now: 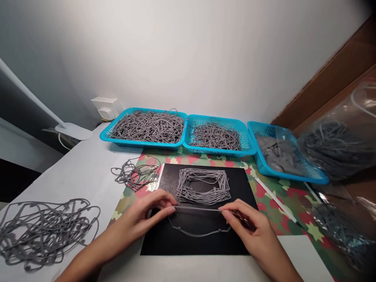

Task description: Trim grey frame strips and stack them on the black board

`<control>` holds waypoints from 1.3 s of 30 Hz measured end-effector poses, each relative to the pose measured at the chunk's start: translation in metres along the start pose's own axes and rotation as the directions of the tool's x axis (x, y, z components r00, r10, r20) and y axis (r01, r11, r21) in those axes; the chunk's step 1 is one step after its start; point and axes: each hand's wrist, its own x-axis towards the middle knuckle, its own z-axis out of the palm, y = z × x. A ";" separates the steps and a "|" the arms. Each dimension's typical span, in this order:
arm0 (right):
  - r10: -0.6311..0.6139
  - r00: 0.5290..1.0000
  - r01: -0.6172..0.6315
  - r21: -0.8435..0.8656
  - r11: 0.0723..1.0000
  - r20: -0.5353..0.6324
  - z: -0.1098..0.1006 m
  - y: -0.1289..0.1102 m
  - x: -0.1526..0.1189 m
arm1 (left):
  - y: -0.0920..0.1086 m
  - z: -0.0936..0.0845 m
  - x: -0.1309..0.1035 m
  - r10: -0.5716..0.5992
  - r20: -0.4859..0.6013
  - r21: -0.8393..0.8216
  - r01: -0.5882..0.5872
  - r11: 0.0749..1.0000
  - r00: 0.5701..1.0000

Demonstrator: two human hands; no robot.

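A thin grey rubber gasket [199, 235], shaped as a loop, stretches between my two hands. My left hand [154, 209] pinches its left end between thumb and fingers, and my right hand [245, 219] pinches the right end. The loop's far side runs straight from hand to hand, while its near side sags in a curve. Below it lies a black mat [188, 250]. Just beyond my hands, a stack of similar rectangular gaskets [203, 197] rests on the mat, roughly aligned around an open middle.
Two blue baskets [142, 145] [220, 151] hold tangled gaskets; a third blue basket [293, 176] holds flat grey pieces. Loose gasket heaps [47, 231] [136, 174] lie at left. A white strip [276, 199] and clear bags [335, 145] are at right, a lamp base [75, 131] at left.
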 end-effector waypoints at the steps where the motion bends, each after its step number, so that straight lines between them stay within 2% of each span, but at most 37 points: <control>1: 0.006 1.000 -0.005 -0.015 1.000 0.006 -0.002 0.000 0.002 | 0.000 -0.001 0.001 -0.024 -0.025 -0.030 0.023 0.999 0.999; 4: 0.023 0.998 -0.022 -0.019 1.000 0.063 -0.009 0.000 0.008 | 0.007 -0.005 0.004 -0.059 -0.057 -0.056 0.055 0.997 0.997; 7: 0.040 0.996 -0.040 -0.010 0.999 0.074 -0.018 -0.007 0.018 | 0.020 -0.009 0.013 -0.029 -0.078 -0.018 0.028 0.999 0.997; 11: -0.037 0.996 0.042 -0.053 0.998 0.077 -0.027 -0.018 0.046 | 0.033 -0.013 0.043 -0.017 -0.084 0.006 0.018 1.000 0.996; 15: -0.119 0.993 0.120 -0.133 0.984 0.021 -0.027 -0.011 0.079 | 0.027 -0.013 0.076 0.062 -0.096 0.084 -0.054 0.995 0.993; 18: -0.162 0.987 0.158 -0.193 0.968 -0.009 -0.023 0.002 0.089 | 0.015 -0.011 0.086 0.103 -0.133 0.142 -0.084 0.986 0.986; 21: -0.209 0.977 0.195 -0.239 0.951 -0.037 -0.020 0.012 0.087 | 0.007 -0.010 0.085 0.126 -0.197 0.196 -0.087 0.977 0.972; 24: -0.252 0.964 0.220 -0.267 0.938 -0.088 -0.022 0.016 0.081 | 0.005 -0.020 0.078 0.134 -0.258 0.232 -0.073 0.970 0.957; 27: -0.280 0.949 0.228 -0.291 0.929 -0.148 -0.028 0.017 0.076 | -0.002 -0.047 0.067 0.138 -0.284 0.330 -0.039 0.943 0.949; 31: -0.322 0.925 0.235 -0.365 0.901 -0.200 -0.036 0.019 0.073 | -0.027 -0.097 0.047 0.161 -0.306 0.537 0.031 0.843 0.938; 34: -0.371 0.905 0.251 -0.441 0.862 -0.209 -0.038 0.024 0.073 | -0.046 -0.119 0.034 0.131 -0.291 0.559 0.057 0.827 0.948; 36: -0.404 0.894 0.270 -0.487 0.831 -0.195 -0.037 0.029 0.073 | -0.053 -0.122 0.029 0.119 -0.284 0.547 0.059 0.835 0.951; 39: -0.431 0.891 0.295 -0.541 0.788 -0.142 -0.034 0.036 0.071 | -0.057 -0.114 0.027 0.112 -0.277 0.532 0.055 0.845 0.954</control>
